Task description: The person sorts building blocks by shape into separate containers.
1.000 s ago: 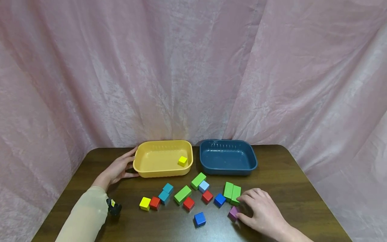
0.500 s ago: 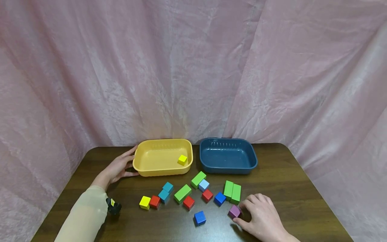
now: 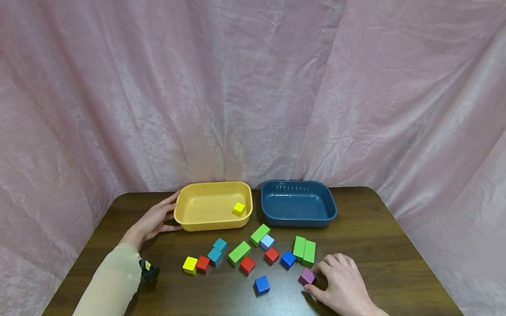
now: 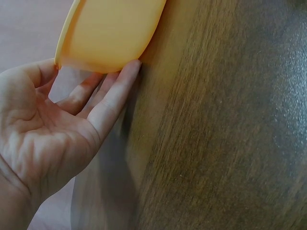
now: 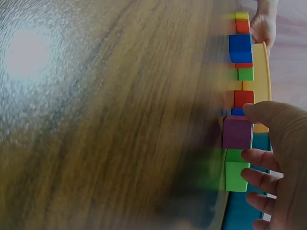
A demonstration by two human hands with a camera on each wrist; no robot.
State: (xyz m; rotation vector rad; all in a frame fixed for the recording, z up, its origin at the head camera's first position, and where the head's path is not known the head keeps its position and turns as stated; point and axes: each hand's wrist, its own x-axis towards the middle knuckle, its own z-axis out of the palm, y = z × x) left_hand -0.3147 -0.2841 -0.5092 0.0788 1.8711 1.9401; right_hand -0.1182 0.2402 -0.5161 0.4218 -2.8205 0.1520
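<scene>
At the left end of the yellow tray (image 3: 213,227), my left hand (image 3: 155,221) touches the wall with spread fingers; in the left wrist view the thumb (image 4: 43,72) meets the rim. My right hand (image 3: 341,281) rests low over the table by a purple cube (image 3: 306,276). Its thumb and forefinger lie on either side of the cube, and the right wrist view shows narrow gaps between them and the purple cube (image 5: 237,132). Two green blocks (image 3: 304,251) lie side by side just beyond that hand. A yellow cube (image 3: 239,209) sits in the yellow tray.
A dark blue tray (image 3: 299,222) stands right of the yellow one. Across the wooden table (image 3: 379,237) lie a blue cube (image 3: 262,285), another blue cube (image 3: 288,260), red cubes (image 3: 247,265), teal cubes (image 3: 217,252), a light blue cube (image 3: 266,242) and green blocks (image 3: 239,253). A pink curtain (image 3: 253,96) hangs behind.
My right hand has shifted slightly toward me, its thumb moving to the near side of the purple cube. The cube has turned a little. My left hand stays at the yellow tray.
</scene>
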